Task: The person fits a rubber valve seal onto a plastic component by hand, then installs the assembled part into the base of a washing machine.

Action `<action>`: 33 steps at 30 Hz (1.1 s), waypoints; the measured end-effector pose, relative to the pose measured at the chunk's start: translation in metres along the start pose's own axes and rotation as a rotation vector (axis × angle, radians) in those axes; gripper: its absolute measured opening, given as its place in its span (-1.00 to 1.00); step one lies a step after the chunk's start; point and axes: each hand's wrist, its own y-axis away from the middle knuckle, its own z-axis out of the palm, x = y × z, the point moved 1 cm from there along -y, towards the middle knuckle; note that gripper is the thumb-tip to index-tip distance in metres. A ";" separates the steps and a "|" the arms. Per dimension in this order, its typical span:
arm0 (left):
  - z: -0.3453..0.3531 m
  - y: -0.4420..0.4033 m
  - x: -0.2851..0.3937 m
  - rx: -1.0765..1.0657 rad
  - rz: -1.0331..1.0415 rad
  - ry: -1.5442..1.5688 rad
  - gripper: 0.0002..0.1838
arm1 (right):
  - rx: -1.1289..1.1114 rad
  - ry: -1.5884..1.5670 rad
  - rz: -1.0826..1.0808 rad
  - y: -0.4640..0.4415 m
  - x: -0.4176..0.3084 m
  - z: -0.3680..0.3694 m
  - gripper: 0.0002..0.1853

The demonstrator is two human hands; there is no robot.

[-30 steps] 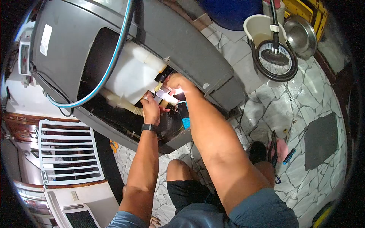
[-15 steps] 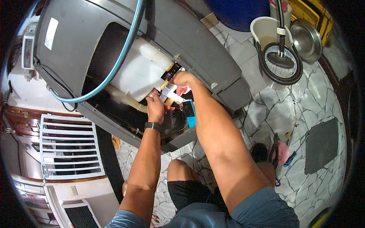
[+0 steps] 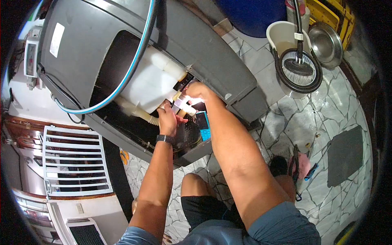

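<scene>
A grey appliance that looks like a washing machine [image 3: 79, 45] has an opening in its side, showing a white plastic tub [image 3: 149, 79] and a cream corrugated hose [image 3: 141, 112]. My left hand [image 3: 168, 118], with a dark wristband, reaches into the opening below the tub, fingers curled by the pale fittings. Deeper in, my right hand [image 3: 197, 90] bends round beside a brightly lit white pipe fitting [image 3: 188, 109]; its fingertips are mostly hidden. What either hand grips cannot be made out. Near them, a blue keypad phone [image 3: 203, 126] leans at the opening's lower edge.
A blue-striped hose [image 3: 136, 61] loops across the machine. To the right stand a mop bucket [image 3: 300, 73] with a mop, a metal basin [image 3: 326, 45] and a blue drum [image 3: 253, 16]. A grey panel [image 3: 346, 157], pink cloth [image 3: 303, 165] and tools lie on the tiled floor.
Both hands stay inside the opening, with small finger shifts. The right hand's fingers sit slightly lower and show less beside the bright fitting. The view has moved slightly.
</scene>
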 end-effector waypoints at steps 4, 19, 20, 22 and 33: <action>-0.002 -0.004 -0.002 -0.007 -0.028 0.010 -0.52 | -0.030 -0.022 0.075 -0.004 -0.005 0.000 -0.67; -0.004 -0.012 -0.014 0.002 0.032 -0.033 -0.56 | -0.086 0.017 0.129 0.003 -0.017 -0.004 -0.67; -0.004 -0.012 -0.014 0.006 0.029 -0.030 -0.56 | -0.124 0.024 0.081 -0.001 -0.014 -0.002 -0.67; -0.006 -0.010 -0.013 -0.008 0.054 -0.055 -0.56 | -0.165 0.017 0.138 0.001 -0.019 -0.008 -0.68; -0.004 -0.004 -0.006 -0.027 0.027 0.038 -0.55 | -0.215 -0.079 0.107 -0.001 -0.012 -0.001 -0.60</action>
